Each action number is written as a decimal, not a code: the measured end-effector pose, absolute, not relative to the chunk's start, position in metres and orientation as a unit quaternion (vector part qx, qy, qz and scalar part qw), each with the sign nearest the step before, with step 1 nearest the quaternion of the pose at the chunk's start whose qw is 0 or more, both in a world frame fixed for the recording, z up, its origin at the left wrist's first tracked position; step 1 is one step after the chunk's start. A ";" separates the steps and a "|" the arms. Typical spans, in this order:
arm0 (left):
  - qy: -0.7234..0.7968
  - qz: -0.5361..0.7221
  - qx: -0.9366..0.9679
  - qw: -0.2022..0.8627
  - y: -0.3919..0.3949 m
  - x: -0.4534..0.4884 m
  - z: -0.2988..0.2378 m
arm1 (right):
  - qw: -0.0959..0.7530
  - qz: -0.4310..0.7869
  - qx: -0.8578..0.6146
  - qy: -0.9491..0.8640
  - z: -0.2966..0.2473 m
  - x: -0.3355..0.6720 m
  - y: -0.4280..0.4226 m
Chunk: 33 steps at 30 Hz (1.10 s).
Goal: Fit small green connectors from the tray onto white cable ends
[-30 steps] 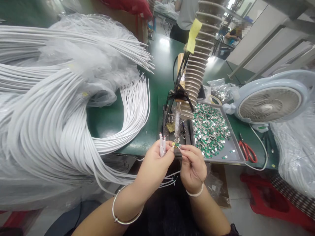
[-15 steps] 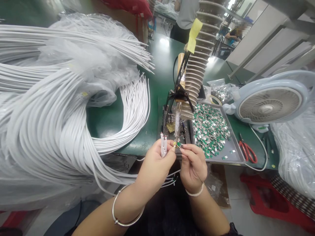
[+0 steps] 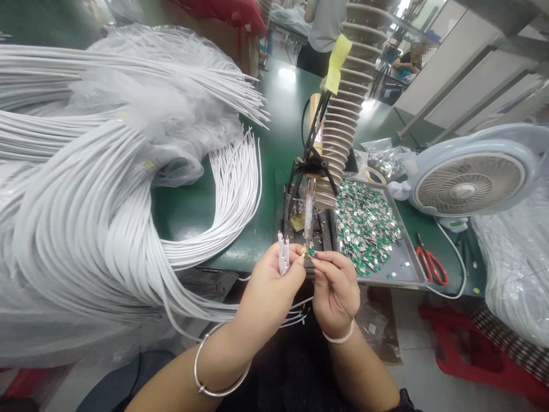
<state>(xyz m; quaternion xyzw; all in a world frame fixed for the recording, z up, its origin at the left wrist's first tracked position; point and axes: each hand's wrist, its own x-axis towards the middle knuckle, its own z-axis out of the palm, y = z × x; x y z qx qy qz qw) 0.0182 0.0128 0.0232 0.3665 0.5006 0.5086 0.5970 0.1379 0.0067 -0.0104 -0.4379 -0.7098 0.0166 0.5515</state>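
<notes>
My left hand point(image 3: 272, 286) is closed around several white cables point(image 3: 283, 256), whose stripped ends stick up above the fist. Its thumb and forefinger meet under the tip of a soldering iron point(image 3: 309, 214) fixed upright in a black stand point(image 3: 315, 167). My right hand point(image 3: 337, 289) pinches a small green circuit board point(image 3: 311, 252) right at the iron's tip. The fingertips of both hands almost touch there, and the exact contact between wire, board and tip is too small to make out.
Large bundles of white cable point(image 3: 81, 212) cover the left of the green table. A metal tray point(image 3: 407, 273) of small green boards point(image 3: 366, 226) stands right of the iron, with red-handled cutters point(image 3: 431, 266) and a fan point(image 3: 469, 183) beyond. A ribbed duct point(image 3: 343, 120) hangs behind the iron.
Both hands stay at the iron's tip with almost no movement. The cable ends in my left hand have shifted very slightly to the left.
</notes>
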 end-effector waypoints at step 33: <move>0.464 0.413 0.464 0.631 0.013 0.008 0.014 | 0.522 0.146 -0.448 -0.712 -0.022 0.142 -0.002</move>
